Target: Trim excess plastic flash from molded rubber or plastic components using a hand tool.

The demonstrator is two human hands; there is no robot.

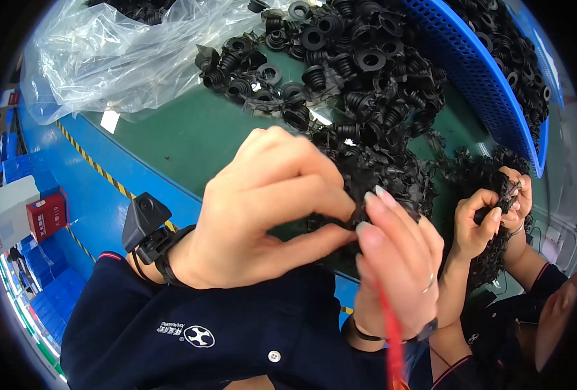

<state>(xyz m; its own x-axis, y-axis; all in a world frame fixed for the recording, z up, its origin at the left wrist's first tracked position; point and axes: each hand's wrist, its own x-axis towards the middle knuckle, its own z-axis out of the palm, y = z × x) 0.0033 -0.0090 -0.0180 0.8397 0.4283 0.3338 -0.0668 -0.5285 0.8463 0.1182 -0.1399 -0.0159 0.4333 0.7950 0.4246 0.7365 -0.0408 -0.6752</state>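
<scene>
My left hand (269,208) reaches in from the left, its thumb and index finger pinched on a black rubber piece (359,198). On the same piece, the fingertips of my right hand (402,260) press from the other side. Fingers cover most of the piece, so its full shape is hidden. Just beyond the hands lies a heap of thin black rubber scraps (399,179). Farther off, many ribbed black rubber bellows (369,60) with ring-shaped ends are piled on the green tabletop (171,146).
A blue perforated crate (477,71) holds more bellows at the far right. A clear plastic bag (119,58) spreads over the far left. A co-worker's hands (480,218) handle black rubber at the right. A blurred red strip (393,331) hangs before my right wrist.
</scene>
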